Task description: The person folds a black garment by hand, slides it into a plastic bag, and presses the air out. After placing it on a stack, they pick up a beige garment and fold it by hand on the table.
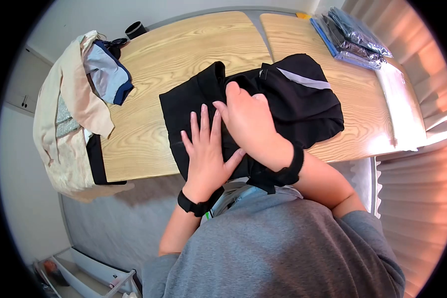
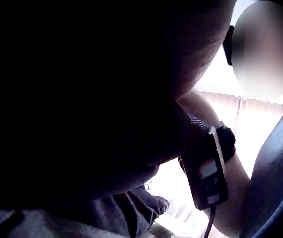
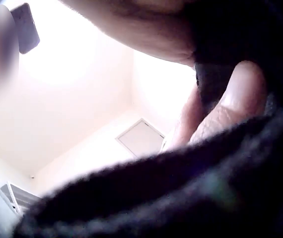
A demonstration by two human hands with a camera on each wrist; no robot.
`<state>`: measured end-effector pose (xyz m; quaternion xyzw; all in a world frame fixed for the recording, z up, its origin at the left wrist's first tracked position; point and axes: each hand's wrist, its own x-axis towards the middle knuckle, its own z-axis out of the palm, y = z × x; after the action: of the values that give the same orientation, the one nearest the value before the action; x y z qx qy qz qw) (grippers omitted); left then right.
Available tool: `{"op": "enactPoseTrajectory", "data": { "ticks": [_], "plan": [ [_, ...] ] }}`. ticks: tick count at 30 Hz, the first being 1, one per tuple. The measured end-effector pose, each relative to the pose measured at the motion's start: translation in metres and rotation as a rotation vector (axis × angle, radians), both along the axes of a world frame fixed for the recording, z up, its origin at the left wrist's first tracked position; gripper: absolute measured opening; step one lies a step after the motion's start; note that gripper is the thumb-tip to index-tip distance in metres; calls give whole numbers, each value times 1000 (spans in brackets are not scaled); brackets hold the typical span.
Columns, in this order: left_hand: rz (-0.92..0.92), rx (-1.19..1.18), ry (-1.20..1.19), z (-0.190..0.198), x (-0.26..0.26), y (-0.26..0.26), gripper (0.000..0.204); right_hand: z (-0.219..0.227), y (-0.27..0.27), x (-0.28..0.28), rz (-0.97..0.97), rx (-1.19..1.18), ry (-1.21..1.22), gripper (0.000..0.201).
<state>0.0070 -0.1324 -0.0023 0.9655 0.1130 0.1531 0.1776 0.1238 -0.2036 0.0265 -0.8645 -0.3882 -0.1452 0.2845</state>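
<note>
A black garment [image 1: 303,111] with a pale grey panel lies loosely bundled on the wooden table in the head view. My left hand [image 1: 206,156] presses flat on its left part, fingers spread. Across the middle of the cloth, my right hand [image 1: 251,119] reaches over with curled fingers and grips the fabric, its fingertips hidden in the folds. The right thumb points toward the left hand. In the right wrist view, a thumb [image 3: 243,94] shows behind a blurred dark fold. The left wrist view is mostly dark, with my right wrist's strapped device [image 2: 206,173] beyond.
Cream and light-blue clothes [image 1: 72,114] hang over the table's left end. Bagged folded garments [image 1: 352,37] are stacked at the back right. A black cup-like object [image 1: 135,30] stands at the back edge. The wooden table [image 1: 149,54] ends just before my body; curtains hang on the right.
</note>
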Motion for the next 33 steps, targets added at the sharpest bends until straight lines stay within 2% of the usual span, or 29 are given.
{"op": "enactPoseTrajectory", "data": {
  "ticks": [2, 5, 9, 12, 14, 16, 17, 18, 20, 21, 22, 24, 26, 29, 30, 32, 33],
  "plan": [
    [27, 25, 8, 15, 0, -6, 89, 7, -6, 8, 5, 68, -52, 29],
    [-42, 55, 36, 22, 3, -9, 82, 13, -19, 25, 18, -13, 170, 29],
    [-88, 43, 168, 0, 11, -10, 78, -25, -31, 59, 106, -17, 406, 37],
    [-123, -9, 180, -3, 10, -8, 77, -35, -37, 66, 88, -77, 404, 37],
    [-143, -53, 185, -2, 9, -4, 76, -33, -41, 54, 41, -16, 423, 36],
    [-134, -7, 246, -1, 9, -5, 75, -15, -46, 32, 21, -6, 56, 44],
    [-129, 20, 240, -4, 10, -5, 75, -15, -47, 23, 95, 24, 67, 49],
    [-130, 20, 244, -5, 10, -6, 75, -11, -50, 11, 129, -62, 46, 41],
    [-123, 58, 203, -6, 11, -8, 73, -12, -56, -5, 130, -172, -41, 38],
    [-132, 30, 203, -3, 11, -7, 73, -27, -58, -2, 77, -245, -83, 39],
    [-182, -17, 166, 0, 9, 0, 69, -35, -61, 1, 51, -263, -73, 42],
    [-164, -197, -173, -7, -2, 27, 60, -47, -66, 6, 88, -185, 23, 42],
    [275, -366, -329, -17, -18, 43, 50, -49, -70, 10, 102, -167, 42, 42],
    [442, -1094, -192, -24, -24, 55, 41, -52, -71, 10, 127, -137, 72, 41],
    [440, -1088, -194, -20, -21, 54, 41, -53, -71, 11, 132, -127, 82, 41],
    [283, -1427, -49, -14, -12, 51, 39, -54, -73, 12, 139, -115, 84, 41],
    [296, -1478, -78, 0, -9, 44, 35, -54, -74, 12, 144, -109, 86, 40]
  ]
}}
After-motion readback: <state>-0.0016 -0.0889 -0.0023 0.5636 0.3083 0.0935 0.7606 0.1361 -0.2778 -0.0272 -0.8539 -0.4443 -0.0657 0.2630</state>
